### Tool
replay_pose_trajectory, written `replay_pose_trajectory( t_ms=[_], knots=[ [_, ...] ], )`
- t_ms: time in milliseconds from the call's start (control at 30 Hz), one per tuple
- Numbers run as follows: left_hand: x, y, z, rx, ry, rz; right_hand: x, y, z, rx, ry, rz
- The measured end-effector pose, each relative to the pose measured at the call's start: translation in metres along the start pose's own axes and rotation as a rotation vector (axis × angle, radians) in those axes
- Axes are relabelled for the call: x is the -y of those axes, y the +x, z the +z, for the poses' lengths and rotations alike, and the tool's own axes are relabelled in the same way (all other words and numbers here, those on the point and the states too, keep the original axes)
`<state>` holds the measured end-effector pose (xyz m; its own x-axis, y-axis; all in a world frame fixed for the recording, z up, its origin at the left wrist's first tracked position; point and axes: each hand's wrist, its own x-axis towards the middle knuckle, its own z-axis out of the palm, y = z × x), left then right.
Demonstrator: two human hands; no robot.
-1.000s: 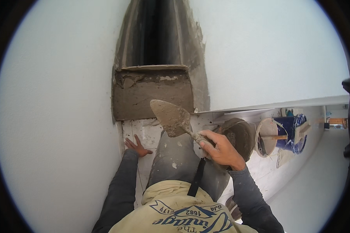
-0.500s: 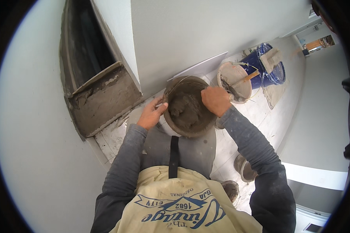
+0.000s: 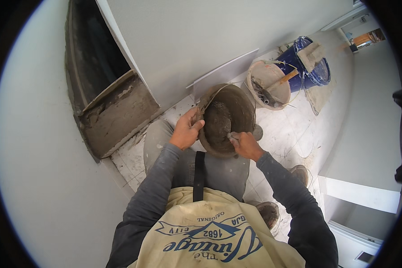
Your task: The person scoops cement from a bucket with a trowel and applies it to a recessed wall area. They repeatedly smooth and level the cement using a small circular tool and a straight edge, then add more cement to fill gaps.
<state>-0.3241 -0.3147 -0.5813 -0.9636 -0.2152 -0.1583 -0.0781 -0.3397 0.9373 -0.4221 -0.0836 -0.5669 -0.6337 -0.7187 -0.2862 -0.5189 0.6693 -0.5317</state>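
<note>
A mud-coated bucket (image 3: 239, 107) stands tilted toward me between my legs, with grey wet mortar (image 3: 214, 117) inside. My left hand (image 3: 186, 131) grips its left rim, fingers curled over the edge. My right hand (image 3: 246, 144) is closed round the handle of a trowel, whose blade (image 3: 222, 125) lies down in the mortar, smeared and hard to tell apart from it. At upper left, a mortar-covered ledge (image 3: 112, 119) with a thin board along its far edge adjoins a dark recess in the wall.
A pale bucket (image 3: 278, 102) with tools and a blue bucket (image 3: 288, 64) with a crusted float (image 3: 311, 56) stand to the right on the stained tiled floor (image 3: 263, 178). A white board (image 3: 223, 71) leans against the far wall (image 3: 187, 35). White walls border both sides.
My view has swung toward the buckets. My left hand went from the floor to the bucket rim; my right hand brought the trowel from the air into the bucket, lately shifting nearer me.
</note>
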Motion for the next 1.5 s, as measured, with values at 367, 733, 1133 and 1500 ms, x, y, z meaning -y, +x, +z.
replay_pose_trajectory(
  t_ms=[367,733,1133,1500],
  knots=[
    [0.006,-0.001,-0.015,-0.016,0.014,-0.071,0.012,-0.038,-0.018,0.248,0.738,0.345],
    [0.036,-0.006,-0.065,-0.064,0.060,-0.065,0.073,-0.040,-0.121,0.253,0.546,0.289],
    [0.175,-0.223,-0.221,-1.174,0.662,-0.590,0.232,0.111,-0.011,0.583,0.445,0.052],
    [0.194,-0.218,-0.216,-0.629,0.725,-0.996,0.315,0.289,0.187,0.009,-0.136,-0.761]
  ],
)
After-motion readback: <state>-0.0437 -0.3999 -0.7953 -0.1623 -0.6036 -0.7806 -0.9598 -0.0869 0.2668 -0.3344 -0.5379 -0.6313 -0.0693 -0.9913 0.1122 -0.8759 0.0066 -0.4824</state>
